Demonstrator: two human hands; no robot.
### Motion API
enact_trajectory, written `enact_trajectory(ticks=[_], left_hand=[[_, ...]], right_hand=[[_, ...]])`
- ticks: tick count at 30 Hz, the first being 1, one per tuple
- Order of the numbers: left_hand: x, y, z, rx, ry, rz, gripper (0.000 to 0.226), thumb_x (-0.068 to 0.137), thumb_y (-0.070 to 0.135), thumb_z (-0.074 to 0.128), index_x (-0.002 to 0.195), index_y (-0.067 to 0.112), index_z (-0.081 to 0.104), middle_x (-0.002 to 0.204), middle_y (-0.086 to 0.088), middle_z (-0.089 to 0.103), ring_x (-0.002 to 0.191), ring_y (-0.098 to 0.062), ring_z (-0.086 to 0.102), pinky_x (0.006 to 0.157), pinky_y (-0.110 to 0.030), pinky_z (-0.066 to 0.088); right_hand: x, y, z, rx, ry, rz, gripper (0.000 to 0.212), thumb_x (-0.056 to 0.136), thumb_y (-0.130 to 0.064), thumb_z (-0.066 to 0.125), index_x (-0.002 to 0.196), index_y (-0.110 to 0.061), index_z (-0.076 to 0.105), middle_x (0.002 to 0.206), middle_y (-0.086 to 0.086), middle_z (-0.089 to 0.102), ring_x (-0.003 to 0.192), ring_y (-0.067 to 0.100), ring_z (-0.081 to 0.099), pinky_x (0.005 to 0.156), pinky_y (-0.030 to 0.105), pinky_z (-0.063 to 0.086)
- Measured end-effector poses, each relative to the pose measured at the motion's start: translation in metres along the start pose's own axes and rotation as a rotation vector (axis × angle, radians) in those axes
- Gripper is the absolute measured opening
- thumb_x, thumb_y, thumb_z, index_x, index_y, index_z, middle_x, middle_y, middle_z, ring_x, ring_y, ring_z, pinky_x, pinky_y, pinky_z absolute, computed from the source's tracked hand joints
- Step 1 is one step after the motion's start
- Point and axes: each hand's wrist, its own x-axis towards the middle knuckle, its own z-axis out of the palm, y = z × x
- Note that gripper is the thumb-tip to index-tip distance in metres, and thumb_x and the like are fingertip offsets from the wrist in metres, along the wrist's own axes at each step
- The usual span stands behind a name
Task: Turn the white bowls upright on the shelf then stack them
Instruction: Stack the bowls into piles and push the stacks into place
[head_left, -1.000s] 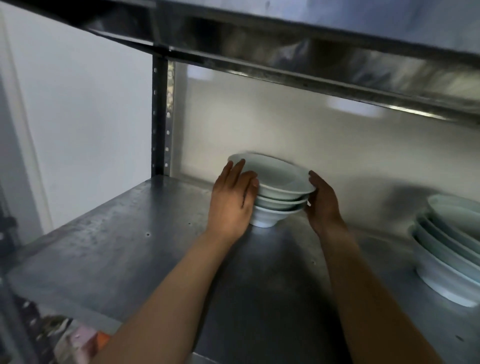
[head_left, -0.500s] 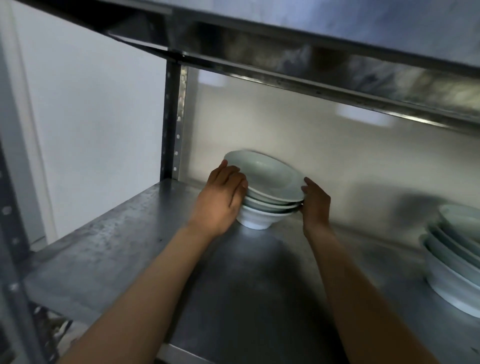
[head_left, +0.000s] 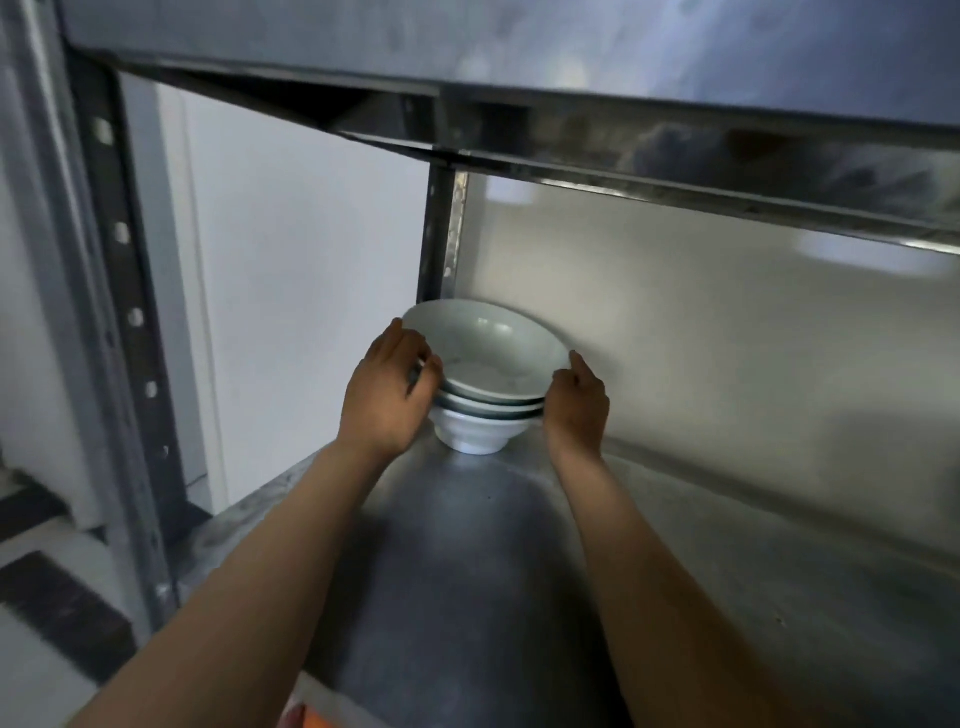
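Observation:
A stack of three upright white bowls (head_left: 485, 358) stands on the metal shelf (head_left: 727, 561), in its back left corner near the upright post. My left hand (head_left: 387, 392) grips the left side of the stack, fingers curled round the rims. My right hand (head_left: 576, 405) holds the right side, its thumb up by the top rim. The bottom bowl's foot rests on the shelf.
The shelf above (head_left: 675, 145) hangs low over the bowls. A perforated steel post (head_left: 447, 228) stands right behind the stack, another post (head_left: 124, 312) at the front left. A pale back panel (head_left: 727, 322) closes the rear.
Both hands have slid the bowl stack back and left into the shelf's corner. The view has swung left, so the second bowl stack at the right is out of sight.

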Motion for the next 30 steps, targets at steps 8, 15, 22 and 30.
enact_trajectory(ticks=[8,15,22,30], left_hand=[[0.012,-0.017,-0.004,0.011,-0.061,-0.037,0.048,0.09,0.033,0.027,0.11,0.006,0.061,0.119,-0.009,0.059,0.109,-0.03,0.055,0.088,-0.04,0.047],[0.012,0.007,-0.019,0.196,-0.171,-0.076,0.064,0.095,0.036,0.016,0.147,0.004,0.037,0.155,-0.012,0.034,0.147,-0.034,0.017,0.114,-0.045,0.023],[-0.033,0.075,0.007,-0.072,-0.07,0.022,0.049,0.103,0.03,0.029,0.14,0.003,0.046,0.147,-0.016,0.044,0.145,-0.03,0.026,0.116,-0.042,0.026],[-0.07,0.162,0.07,-0.311,-0.11,0.045,0.051,0.103,0.03,0.03,0.145,0.003,0.039,0.155,-0.012,0.033,0.147,-0.023,0.023,0.118,-0.019,0.01]], right_hand=[[-0.005,-0.003,0.017,-0.047,-0.011,-0.035,0.05,0.097,-0.017,0.033,0.147,-0.017,0.038,0.144,0.012,0.049,0.13,0.031,0.045,0.102,0.031,0.034],[-0.011,-0.008,0.0,-0.011,-0.205,0.003,0.053,0.101,-0.031,0.038,0.151,-0.015,0.028,0.154,0.008,0.036,0.139,0.025,0.036,0.11,0.029,0.027],[-0.042,-0.005,-0.058,0.04,-0.172,-0.024,0.056,0.1,-0.038,0.042,0.152,-0.027,0.024,0.156,-0.004,0.031,0.14,0.018,0.035,0.109,0.023,0.024],[-0.078,0.02,-0.184,0.049,0.114,-0.032,0.048,0.099,-0.023,0.05,0.145,-0.013,0.04,0.144,0.004,0.049,0.13,0.014,0.046,0.097,0.01,0.031]])
